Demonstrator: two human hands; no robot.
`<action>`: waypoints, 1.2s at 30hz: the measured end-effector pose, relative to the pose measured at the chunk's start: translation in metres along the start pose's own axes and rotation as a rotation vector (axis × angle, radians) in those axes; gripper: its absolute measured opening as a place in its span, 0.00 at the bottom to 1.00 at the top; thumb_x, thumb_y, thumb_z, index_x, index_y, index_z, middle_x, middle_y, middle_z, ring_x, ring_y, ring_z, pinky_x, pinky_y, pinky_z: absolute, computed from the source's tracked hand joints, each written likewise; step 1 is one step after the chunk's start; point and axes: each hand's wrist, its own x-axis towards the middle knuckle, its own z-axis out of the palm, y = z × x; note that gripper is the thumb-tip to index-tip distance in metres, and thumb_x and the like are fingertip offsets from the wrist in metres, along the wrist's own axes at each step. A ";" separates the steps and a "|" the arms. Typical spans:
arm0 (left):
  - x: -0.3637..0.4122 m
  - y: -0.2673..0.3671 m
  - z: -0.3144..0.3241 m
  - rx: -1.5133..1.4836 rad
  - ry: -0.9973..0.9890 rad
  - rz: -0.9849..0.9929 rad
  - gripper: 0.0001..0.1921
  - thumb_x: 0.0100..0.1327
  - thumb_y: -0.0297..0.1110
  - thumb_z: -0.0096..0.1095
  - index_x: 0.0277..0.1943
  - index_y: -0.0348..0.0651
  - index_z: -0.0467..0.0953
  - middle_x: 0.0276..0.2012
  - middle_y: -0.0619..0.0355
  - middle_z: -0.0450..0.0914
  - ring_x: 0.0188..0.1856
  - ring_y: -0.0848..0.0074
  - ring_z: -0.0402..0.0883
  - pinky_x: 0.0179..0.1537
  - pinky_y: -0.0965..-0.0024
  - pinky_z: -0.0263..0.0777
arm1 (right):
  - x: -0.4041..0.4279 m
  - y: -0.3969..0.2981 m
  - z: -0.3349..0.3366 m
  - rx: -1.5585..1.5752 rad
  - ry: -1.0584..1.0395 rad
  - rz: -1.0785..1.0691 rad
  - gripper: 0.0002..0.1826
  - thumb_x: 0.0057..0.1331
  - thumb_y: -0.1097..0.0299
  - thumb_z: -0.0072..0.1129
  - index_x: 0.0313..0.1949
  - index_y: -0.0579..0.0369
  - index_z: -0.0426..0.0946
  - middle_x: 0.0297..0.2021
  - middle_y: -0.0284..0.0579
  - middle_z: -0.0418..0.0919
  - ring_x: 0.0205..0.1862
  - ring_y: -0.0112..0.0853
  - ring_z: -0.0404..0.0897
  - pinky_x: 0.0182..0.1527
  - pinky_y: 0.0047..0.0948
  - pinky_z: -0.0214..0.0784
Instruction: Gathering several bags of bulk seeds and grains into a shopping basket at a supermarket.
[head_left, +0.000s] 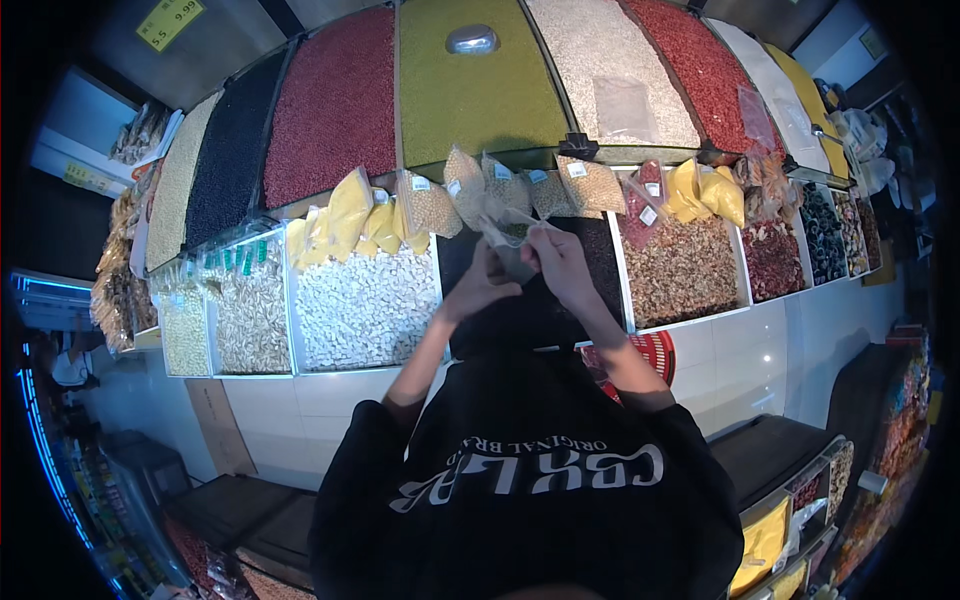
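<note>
Both my hands are raised over a bin of dark grain (600, 262) in the middle of the display. My left hand (480, 285) is curled around the side of a clear plastic bag (514, 251), its thumb pointing right. At the bag's top right, my right hand (556, 262) pinches the rim. Something green shows in or behind the bag's mouth; which one I cannot tell. Just beyond hang or lean filled, labelled bags of pale beans (431, 206) and more such bags (592, 184).
Beyond the bags slope large bins of green beans (480, 90) with a metal scoop (472, 39), red beans (330, 112) and pale grain (622, 67). White cubes (367, 307) fill a bin at left, brown pieces (682, 262) one at right. A red basket (654, 356) stands low behind my right forearm.
</note>
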 end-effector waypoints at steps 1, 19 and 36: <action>0.002 -0.006 0.015 0.014 0.066 -0.012 0.49 0.45 0.27 0.73 0.64 0.42 0.43 0.59 0.50 0.61 0.61 0.67 0.62 0.54 0.64 0.66 | -0.001 -0.004 0.006 -0.045 -0.026 0.007 0.22 0.70 0.60 0.42 0.21 0.60 0.72 0.17 0.31 0.68 0.20 0.16 0.64 0.24 0.17 0.56; 0.083 0.001 -0.003 -0.289 0.122 -0.155 0.26 0.53 0.24 0.62 0.55 0.37 0.64 0.44 0.55 0.75 0.49 0.72 0.74 0.51 0.67 0.69 | 0.045 0.072 -0.080 -0.142 -0.216 0.268 0.22 0.63 0.59 0.55 0.50 0.62 0.66 0.27 0.37 0.73 0.27 0.20 0.73 0.24 0.18 0.65; 0.202 0.025 -0.094 -0.376 0.406 -0.328 0.22 0.66 0.45 0.46 0.46 0.29 0.65 0.33 0.45 0.76 0.32 0.61 0.80 0.35 0.65 0.77 | 0.212 0.094 -0.094 0.061 -0.105 0.489 0.18 0.67 0.56 0.46 0.36 0.60 0.74 0.23 0.39 0.76 0.23 0.24 0.74 0.25 0.21 0.66</action>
